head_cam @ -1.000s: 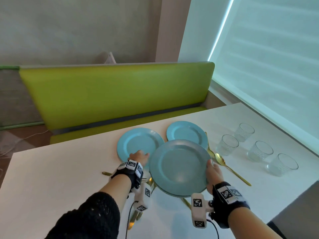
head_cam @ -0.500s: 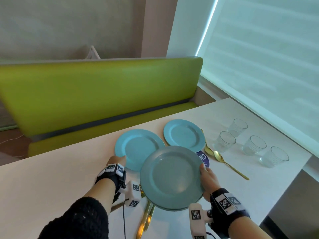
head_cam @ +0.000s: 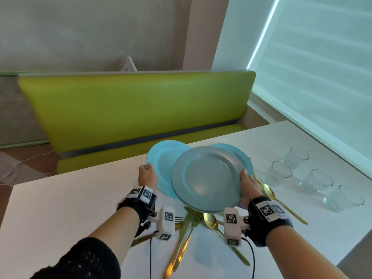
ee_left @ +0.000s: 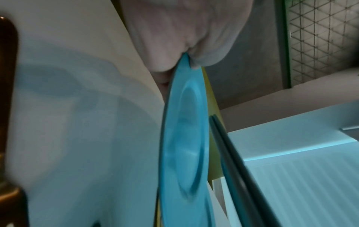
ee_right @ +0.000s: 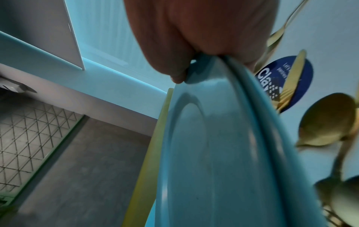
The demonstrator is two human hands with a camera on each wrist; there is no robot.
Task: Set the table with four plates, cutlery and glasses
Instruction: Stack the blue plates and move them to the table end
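Two hands each hold plates above a white tabletop [head_cam: 60, 198]. On the left, the left hand [head_cam: 148, 175] pinches the rim of a bright blue plate [head_cam: 163, 158]. On the right, the right hand [head_cam: 248, 186] grips the rim of a grey-blue plate stack [head_cam: 205, 176]. Gold cutlery [head_cam: 187, 228] lies on the near tabletop beneath them. Four empty glasses [head_cam: 316, 181] stand at the right.

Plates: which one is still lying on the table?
The far light-blue plate, half hidden behind the grey stack that the right hand grips. The left hand holds the other light-blue plate up.
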